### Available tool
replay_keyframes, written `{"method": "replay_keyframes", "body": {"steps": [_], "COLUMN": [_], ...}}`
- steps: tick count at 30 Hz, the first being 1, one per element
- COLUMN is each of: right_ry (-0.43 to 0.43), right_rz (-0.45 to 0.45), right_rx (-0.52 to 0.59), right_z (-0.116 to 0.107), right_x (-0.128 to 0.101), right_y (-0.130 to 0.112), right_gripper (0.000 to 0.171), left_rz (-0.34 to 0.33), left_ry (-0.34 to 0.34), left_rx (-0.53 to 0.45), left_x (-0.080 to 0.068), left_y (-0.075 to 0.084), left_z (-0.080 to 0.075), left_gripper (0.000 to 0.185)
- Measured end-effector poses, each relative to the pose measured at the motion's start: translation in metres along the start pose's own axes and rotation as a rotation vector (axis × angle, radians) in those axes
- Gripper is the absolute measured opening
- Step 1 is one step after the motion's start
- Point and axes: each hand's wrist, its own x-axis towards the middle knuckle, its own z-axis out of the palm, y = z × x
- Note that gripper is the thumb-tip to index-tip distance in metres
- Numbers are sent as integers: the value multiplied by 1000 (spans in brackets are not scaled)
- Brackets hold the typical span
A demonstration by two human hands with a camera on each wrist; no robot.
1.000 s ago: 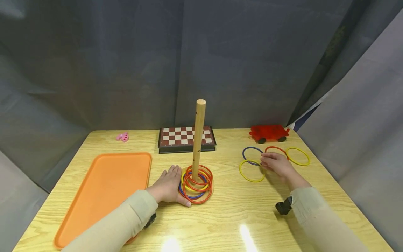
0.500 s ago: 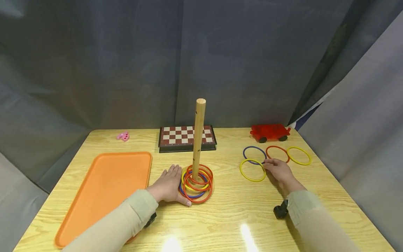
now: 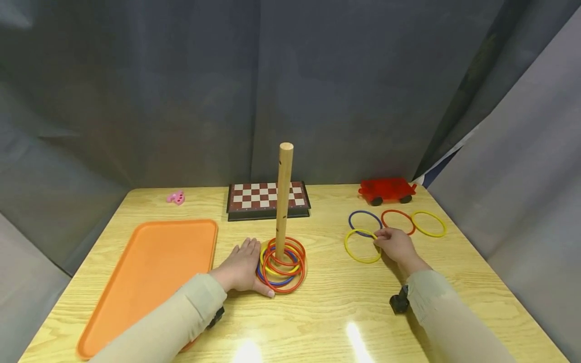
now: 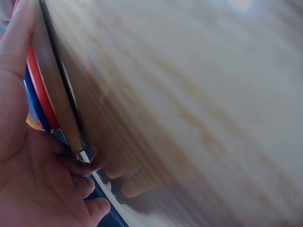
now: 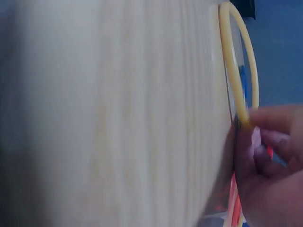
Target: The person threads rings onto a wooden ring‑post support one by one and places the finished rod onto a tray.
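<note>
A wooden peg stands upright on a round wooden base, with several red, blue and yellow rings lying loosely around its foot. My left hand rests against the left side of this base, fingers straight and thumb spread along its front. Farther right, my right hand pinches the right edge of a yellow ring between thumb and fingers. The ring's far edge overlaps a blue ring behind it. Beyond the right hand lie a red ring and another yellow ring, slightly overlapping.
An orange tray lies on the left, partly under the left forearm. Behind the peg sits a chessboard case. A red toy car stands at the back right, and a small pink item at the back left. Curtains surround the table.
My right hand has come down and slightly left onto the yellow ring's edge and now pinches it. My left hand stays at the peg's base.
</note>
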Motion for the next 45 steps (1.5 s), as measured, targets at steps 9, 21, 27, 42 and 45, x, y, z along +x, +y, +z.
{"method": "replay_keyframes", "body": {"steps": [9, 21, 27, 42, 45], "right_ry": [-105, -174, -169, -116, -130], "right_rz": [-53, -120, -135, -283, -242], "right_rx": [348, 594, 838, 1006, 897], "right_z": [-15, -35, -54, -53, -36], "right_x": [-17, -28, -39, -54, -49], "right_y": [-34, -150, -206, -290, -283], "right_gripper": [43, 38, 14, 18, 25], "left_rz": [1, -8, -6, -3, -2], "left_ry": [0, 4, 7, 14, 14], "left_rx": [7, -23, -18, -8, -3], "left_x": [-1, -1, -1, -4, -5], "left_y": [1, 0, 1, 3, 3], "left_z": [-1, 0, 0, -3, -2], "left_gripper": [137, 138, 138, 136, 137]}}
